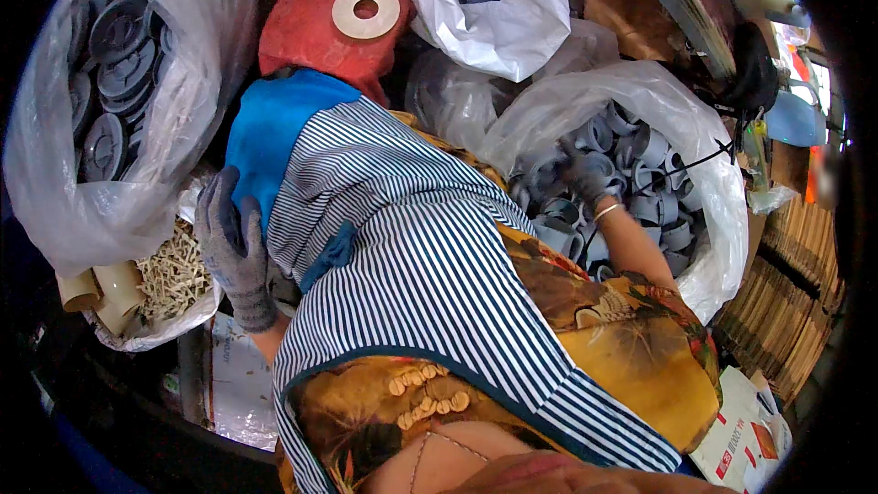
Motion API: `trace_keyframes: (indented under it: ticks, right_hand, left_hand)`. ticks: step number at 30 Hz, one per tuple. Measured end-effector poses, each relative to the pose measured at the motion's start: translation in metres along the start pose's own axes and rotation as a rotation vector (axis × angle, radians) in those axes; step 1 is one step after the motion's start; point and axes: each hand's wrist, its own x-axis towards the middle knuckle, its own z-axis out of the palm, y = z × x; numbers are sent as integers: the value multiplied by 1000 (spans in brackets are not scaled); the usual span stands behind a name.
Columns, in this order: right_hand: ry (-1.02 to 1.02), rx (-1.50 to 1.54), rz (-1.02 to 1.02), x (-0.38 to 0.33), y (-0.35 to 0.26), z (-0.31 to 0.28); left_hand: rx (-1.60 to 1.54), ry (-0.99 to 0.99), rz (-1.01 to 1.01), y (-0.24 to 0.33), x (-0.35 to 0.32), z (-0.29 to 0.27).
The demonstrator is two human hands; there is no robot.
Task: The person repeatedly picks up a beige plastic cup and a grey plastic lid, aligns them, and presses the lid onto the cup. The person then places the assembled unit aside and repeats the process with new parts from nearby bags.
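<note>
My left hand [233, 247], in a grey knit glove, rests flat on my blue-covered knee [270, 128] with nothing in it. My right hand [585, 174], gloved the same way with a bangle at the wrist, reaches into an open clear plastic bag [722, 220] full of grey plastic ring parts [645, 169] and closes on one of them. My striped apron [412, 256] fills the middle of the view.
A clear bag of dark round caps [114, 64] stands at the left. Below it is a bag of small cream pieces [174, 274]. A red cushion [320, 23] carries a cream ring [366, 9]. Another white bag of grey parts [485, 0] sits behind. Stacked cardboard [786, 311] is at right.
</note>
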Motion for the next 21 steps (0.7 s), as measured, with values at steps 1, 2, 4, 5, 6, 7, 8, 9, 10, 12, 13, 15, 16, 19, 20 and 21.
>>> trace_keyframes:
  ticks: [1, 2, 4, 5, 6, 7, 8, 9, 10, 12, 13, 15, 16, 19, 20, 21]
  right_hand:
    - [58, 209, 97, 20, 12, -23]
    - [102, 5, 280, 33, 14, -51]
    - [117, -177, 379, 73, 18, -116]
    - [120, -162, 330, 87, 17, -143]
    - [84, 39, 148, 98, 7, -164]
    - [35, 238, -34, 106, -6, -180]
    - [-7, 443, -209, 111, -18, -184]
    - [-146, 539, -114, 114, -30, -183]
    - [-151, 690, -229, 117, -64, -195]
    - [-270, 1053, -454, 128, -150, -207]
    - [-385, 1248, -505, 127, -188, -213]
    - [-432, 848, -661, 126, -263, -217]
    - [-364, 604, -821, 133, -285, -208]
    - [-315, 861, -1074, 151, -335, -129]
    - [-316, 888, -1070, 149, -350, -110]
    - [-312, 916, -1072, 146, -365, -95]
  left_hand:
    - [42, -1, 3, 3, -4, -6]
    - [10, -5, 21, -3, 0, 1]
    - [-4, 0, -7, 2, 1, -4]
    - [-42, 3, -11, 3, 2, -3]
    - [-69, 10, -23, 5, 0, -2]
    - [-95, 12, -37, 7, -2, -1]
    - [-209, -37, -41, 3, 0, 7]
    - [-323, -84, -44, -1, 3, 17]
    - [-441, -131, -69, -1, 8, 20]
    - [-763, -154, -265, 38, 20, 20]
    - [-841, -195, -258, 40, 23, 28]
    - [-922, -190, -156, 40, 34, 45]
    - [-912, -138, -61, 44, 42, 50]
    - [-1170, -164, -154, 35, 65, 57]
    - [-1338, -75, -225, 40, 67, 54]
    - [-1274, -79, -318, 35, 65, 43]
